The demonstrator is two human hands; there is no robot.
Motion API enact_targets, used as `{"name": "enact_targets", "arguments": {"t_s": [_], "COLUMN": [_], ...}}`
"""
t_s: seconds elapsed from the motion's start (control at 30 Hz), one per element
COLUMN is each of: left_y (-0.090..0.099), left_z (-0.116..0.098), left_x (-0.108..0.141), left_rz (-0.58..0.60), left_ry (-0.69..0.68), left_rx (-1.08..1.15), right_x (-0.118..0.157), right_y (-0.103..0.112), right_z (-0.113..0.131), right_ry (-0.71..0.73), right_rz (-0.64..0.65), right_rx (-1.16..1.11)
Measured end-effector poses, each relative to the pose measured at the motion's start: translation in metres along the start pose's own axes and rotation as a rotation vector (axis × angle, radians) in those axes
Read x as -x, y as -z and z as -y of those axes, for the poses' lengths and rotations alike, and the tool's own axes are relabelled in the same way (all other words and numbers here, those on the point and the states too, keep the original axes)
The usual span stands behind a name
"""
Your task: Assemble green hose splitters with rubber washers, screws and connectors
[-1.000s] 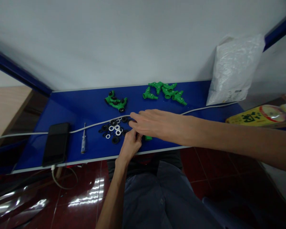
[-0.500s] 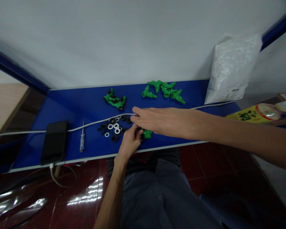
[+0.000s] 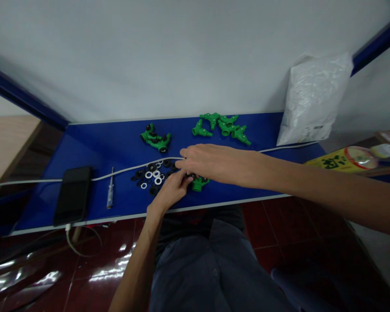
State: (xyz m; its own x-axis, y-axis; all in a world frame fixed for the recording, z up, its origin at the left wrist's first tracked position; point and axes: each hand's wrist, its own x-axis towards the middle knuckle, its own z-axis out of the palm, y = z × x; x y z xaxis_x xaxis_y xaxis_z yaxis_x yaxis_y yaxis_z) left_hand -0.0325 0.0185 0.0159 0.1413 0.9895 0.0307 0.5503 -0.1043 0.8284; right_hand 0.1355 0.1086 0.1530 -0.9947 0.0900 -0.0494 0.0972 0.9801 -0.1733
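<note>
Head view, the only one. A green fitting (image 3: 198,185) sits low on the blue bench (image 3: 182,130), near the front edge, partly under the right hand (image 3: 195,159). The left hand (image 3: 173,187) reaches in from the near side, thumb and forefinger drawn close together beside the fitting's dark part. The right hand arches over the same spot, its fingers bent down. Grip: narrow on the left, curled on the right; what either one has hold of cannot be told (the knuckles cover the contact).

Loose white rings (image 3: 157,178) and black rings (image 3: 154,193) lie just left of the hands. More green fittings (image 3: 225,127) lie at the rear; a separate cluster with black parts (image 3: 162,144) is left of them.

Handling, as judged: one hand would best steady the green body against the bench while the other works the dark part squarely, without tilting it; wrists are best kept clear of the loose rings.

Direction: the visible stubby end points toward the front edge, roughly at the wearer. The long axis seems to run front to back, though the covered far end leaves this unsure.
</note>
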Motion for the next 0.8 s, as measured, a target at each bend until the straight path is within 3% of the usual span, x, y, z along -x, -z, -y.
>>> {"name": "enact_targets", "arguments": {"t_s": [0.13,0.27,0.57,0.73,0.8], "left_y": [-0.002,-0.009,-0.019,-0.019,-0.019], "left_z": [0.002,0.005,0.003,0.003,0.003], "left_x": [0.003,0.009,0.014,0.014,0.014], "left_rz": [-0.018,-0.090,-0.194,-0.173,-0.165], "left_ry": [0.007,0.042,0.083,0.074,0.074], "left_rx": [-0.002,-0.013,-0.066,-0.045,-0.029], "right_x": [0.014,0.024,-0.007,-0.009,-0.006], "right_y": [-0.011,-0.008,0.015,0.013,0.011], "right_z": [-0.005,0.000,0.015,0.006,-0.001], "right_ry": [0.020,0.014,-0.059,-0.130,-0.075], "right_rz": [-0.057,-0.040,0.074,0.139,0.121], "right_rx": [0.014,0.079,0.143,0.189,0.135]}}
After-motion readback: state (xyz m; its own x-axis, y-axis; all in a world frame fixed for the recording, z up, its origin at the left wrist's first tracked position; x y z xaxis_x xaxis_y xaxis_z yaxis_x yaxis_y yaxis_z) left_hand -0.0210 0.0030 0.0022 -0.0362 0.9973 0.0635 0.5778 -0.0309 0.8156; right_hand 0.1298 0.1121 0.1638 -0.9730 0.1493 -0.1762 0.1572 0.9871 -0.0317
